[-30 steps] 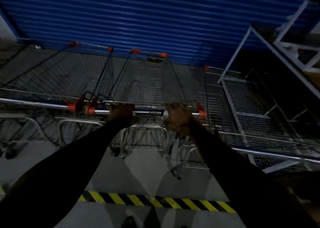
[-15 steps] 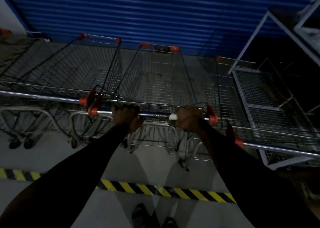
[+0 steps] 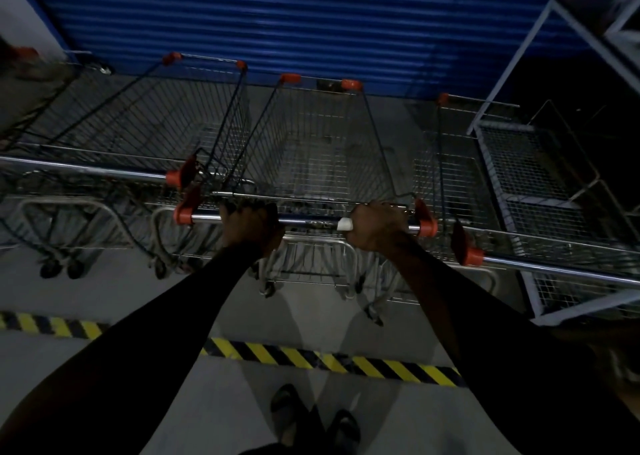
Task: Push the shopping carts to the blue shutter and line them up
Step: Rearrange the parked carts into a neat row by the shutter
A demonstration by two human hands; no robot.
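Head view is showing the left hand (image 3: 250, 224) and right hand (image 3: 377, 225) gripping the middle cart's handle (image 3: 311, 222), its basket (image 3: 322, 150) lying beyond them against the blue shutter (image 3: 311, 22).

Three carts stand side by side before the shutter (image 3: 311, 18): the middle cart (image 3: 322, 150) between the left cart (image 3: 138, 122) and right cart (image 3: 457, 177). A floor stripe (image 3: 329, 357) lies behind them; a rack (image 3: 540, 164) stands rightmost.
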